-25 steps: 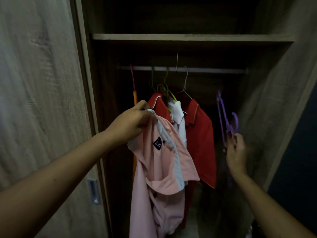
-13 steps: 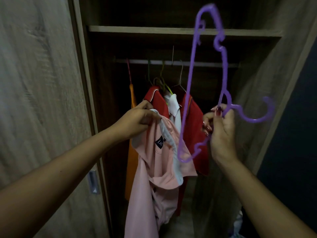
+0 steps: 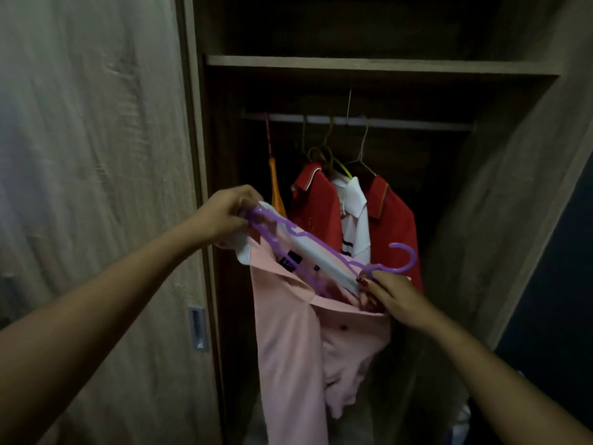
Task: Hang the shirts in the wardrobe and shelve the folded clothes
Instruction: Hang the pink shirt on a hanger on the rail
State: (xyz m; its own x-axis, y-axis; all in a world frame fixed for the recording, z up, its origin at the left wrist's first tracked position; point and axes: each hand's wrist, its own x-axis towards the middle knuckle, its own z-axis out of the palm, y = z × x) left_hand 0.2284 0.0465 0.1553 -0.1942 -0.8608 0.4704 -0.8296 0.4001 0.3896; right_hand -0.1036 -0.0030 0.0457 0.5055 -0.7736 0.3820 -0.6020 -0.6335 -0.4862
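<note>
Here the rail [image 3: 417, 124] is bare at right, while the left hand [image 3: 224, 213] pinches the pink shirt [image 3: 288, 332] collar and the right hand [image 3: 394, 293] grips the purple hanger [image 3: 324, 252] by its hook.

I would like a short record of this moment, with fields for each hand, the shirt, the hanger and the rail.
left hand: grips collar of pink shirt and one end of purple plastic hanger
right hand: holds hanger near its hook
hanger: lies tilted across the collar, not on metal rail
rail: carries two red shirts, a white one, an orange garment
</note>
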